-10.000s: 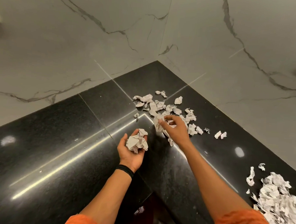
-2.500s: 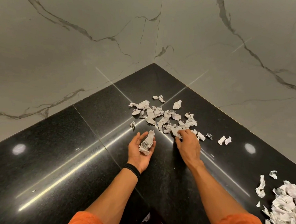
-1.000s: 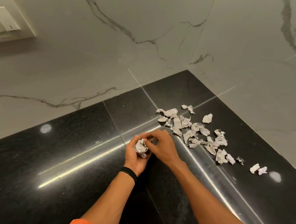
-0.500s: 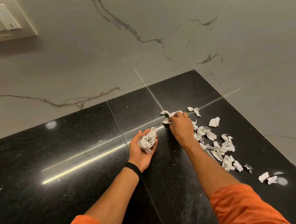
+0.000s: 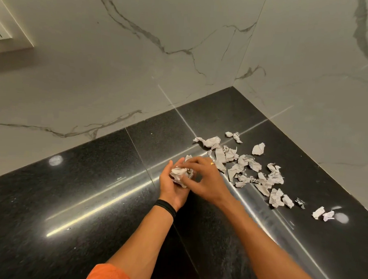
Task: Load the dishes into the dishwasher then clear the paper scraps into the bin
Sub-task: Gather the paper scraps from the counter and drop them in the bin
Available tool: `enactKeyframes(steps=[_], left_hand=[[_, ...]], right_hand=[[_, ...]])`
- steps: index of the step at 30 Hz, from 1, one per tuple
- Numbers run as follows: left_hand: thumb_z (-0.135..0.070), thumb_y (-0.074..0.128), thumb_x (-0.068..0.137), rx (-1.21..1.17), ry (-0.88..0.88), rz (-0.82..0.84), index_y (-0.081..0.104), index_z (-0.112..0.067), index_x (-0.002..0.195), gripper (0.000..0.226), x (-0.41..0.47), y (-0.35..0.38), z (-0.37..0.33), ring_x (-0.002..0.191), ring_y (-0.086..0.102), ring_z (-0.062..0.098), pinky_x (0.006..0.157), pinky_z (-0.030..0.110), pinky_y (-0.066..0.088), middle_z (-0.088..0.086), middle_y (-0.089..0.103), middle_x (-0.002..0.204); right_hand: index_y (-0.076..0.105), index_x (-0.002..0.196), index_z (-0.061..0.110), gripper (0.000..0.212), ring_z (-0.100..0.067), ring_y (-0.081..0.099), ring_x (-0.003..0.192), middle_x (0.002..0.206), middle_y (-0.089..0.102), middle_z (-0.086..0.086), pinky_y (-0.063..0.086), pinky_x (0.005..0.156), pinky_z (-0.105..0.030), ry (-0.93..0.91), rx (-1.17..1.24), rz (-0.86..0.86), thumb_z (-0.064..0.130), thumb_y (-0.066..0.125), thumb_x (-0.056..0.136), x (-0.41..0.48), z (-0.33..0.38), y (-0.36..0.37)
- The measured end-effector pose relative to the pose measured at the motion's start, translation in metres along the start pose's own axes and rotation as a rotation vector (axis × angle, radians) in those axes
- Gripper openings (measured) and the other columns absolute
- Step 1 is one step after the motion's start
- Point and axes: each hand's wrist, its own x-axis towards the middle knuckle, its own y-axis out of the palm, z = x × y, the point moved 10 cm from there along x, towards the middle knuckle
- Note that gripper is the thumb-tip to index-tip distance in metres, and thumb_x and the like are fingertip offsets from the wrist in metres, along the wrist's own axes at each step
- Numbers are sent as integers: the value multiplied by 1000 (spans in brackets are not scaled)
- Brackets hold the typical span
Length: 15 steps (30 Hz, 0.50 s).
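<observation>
Mid-frame, the left hand (image 5: pixel 173 189) cups a paper wad (image 5: pixel 178 173), fingers curled round it; the right hand (image 5: pixel 207 181) pinches it from above. Loose scraps (image 5: pixel 241 163) litter the black surface (image 5: pixel 90 198) right of centre.

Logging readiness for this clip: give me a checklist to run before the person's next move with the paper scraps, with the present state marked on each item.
1. Wad of scraps seated in the cupped left hand: ok.
2. Right hand clear of the wad: not ok, its fingers are on it.
3. Right hand's grip on a scrap: cannot tell, blurred.
4. Counter cleared: not ok, loose scraps lie near the corner and a pair of scraps lies further right.
5. Bin within reach: cannot tell, none in view.
</observation>
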Motion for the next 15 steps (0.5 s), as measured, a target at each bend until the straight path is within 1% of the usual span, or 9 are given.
enactKeyframes(steps=[1, 3, 4, 5, 7, 10, 11, 13, 15], left_hand=[[-41, 53, 99, -8, 3, 1, 63, -8, 131, 47, 0, 1, -1, 108, 65, 29, 108, 43, 45, 15, 68, 120], [-38, 53, 99, -13, 14, -7, 65, -8, 129, 44, 1, 1, -2, 106, 65, 28, 100, 41, 48, 16, 68, 121], [-36, 53, 100, -17, 18, -8, 65, -6, 129, 44, 1, 0, -2, 108, 64, 29, 100, 41, 49, 17, 67, 123], [-35, 53, 100, -19, 21, -9, 65, -5, 129, 43, 2, 0, -3, 109, 64, 30, 102, 42, 49, 19, 67, 125], [-33, 54, 100, -5, 23, -19, 68, -4, 125, 40, 5, -1, -4, 106, 65, 31, 107, 43, 47, 20, 68, 126], [-32, 54, 100, 7, 24, -39, 68, -3, 123, 40, 10, -3, -6, 111, 64, 33, 109, 42, 45, 20, 68, 127], [-32, 54, 100, 8, 26, -49, 67, -3, 126, 41, 13, -4, -7, 114, 63, 33, 109, 42, 45, 20, 67, 129], [-32, 54, 100, 15, 30, -65, 64, -2, 131, 45, 15, -5, -10, 117, 61, 33, 110, 42, 44, 20, 66, 131], [-32, 55, 100, 25, 38, -71, 62, -2, 134, 46, 16, -5, -12, 119, 60, 33, 112, 42, 44, 20, 65, 132]], right_hand=[[76, 110, 28, 24, -7, 58, 99, 104, 67, 15, 45, 89, -24, 35, 79, -24, 29, 75, 86, 5, -5, -9], [76, 107, 26, 18, -6, 61, 95, 100, 69, 14, 48, 86, -26, 118, 85, -103, 29, 74, 90, 21, -29, -27], [75, 106, 26, 17, -7, 61, 94, 100, 69, 12, 50, 86, -29, 165, 15, -128, 30, 73, 90, 31, -46, -33], [75, 108, 26, 18, -12, 62, 95, 100, 68, 10, 50, 86, -33, 209, -98, -131, 30, 72, 90, 41, -63, -36], [73, 112, 26, 23, -23, 60, 102, 104, 66, 3, 47, 86, -38, 277, -362, -75, 32, 70, 90, 59, -94, -36], [69, 122, 25, 34, -28, 51, 115, 116, 60, -1, 40, 91, -41, 308, -597, 44, 37, 69, 91, 78, -123, -31], [68, 124, 25, 35, -28, 48, 118, 120, 59, -2, 38, 93, -42, 311, -643, 83, 38, 68, 92, 82, -128, -27], [69, 122, 25, 31, -29, 47, 120, 121, 59, -2, 35, 94, -43, 312, -676, 116, 38, 63, 95, 85, -133, -21], [71, 118, 23, 26, -28, 51, 116, 117, 61, -1, 34, 89, -42, 299, -624, 50, 35, 61, 98, 85, -131, -25]])
